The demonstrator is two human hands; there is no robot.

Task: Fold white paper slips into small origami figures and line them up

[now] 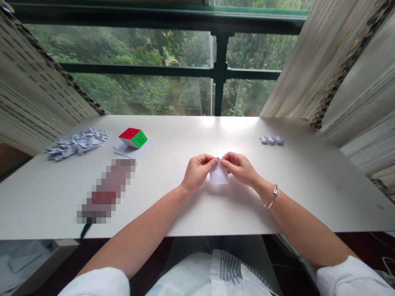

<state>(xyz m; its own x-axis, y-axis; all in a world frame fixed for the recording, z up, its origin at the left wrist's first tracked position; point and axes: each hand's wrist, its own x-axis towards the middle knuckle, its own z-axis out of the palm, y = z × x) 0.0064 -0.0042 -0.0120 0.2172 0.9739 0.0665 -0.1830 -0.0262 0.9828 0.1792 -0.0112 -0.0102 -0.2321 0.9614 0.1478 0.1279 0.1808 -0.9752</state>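
White desk [324,172] beneath a green-framed window [220,53] and bamboo blinds [333,70], hands [197,172] [239,168] pinching paper [219,174].

view: head-worn | facing: forward, down | framing: left hand [197,172], right hand [239,168] close below, window [138,49] beyond

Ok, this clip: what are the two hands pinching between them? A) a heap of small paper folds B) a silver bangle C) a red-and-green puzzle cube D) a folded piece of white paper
D: the left hand and right hand pinch the top of the folded white paper, while the red-and-green puzzle cube sits well away from them.
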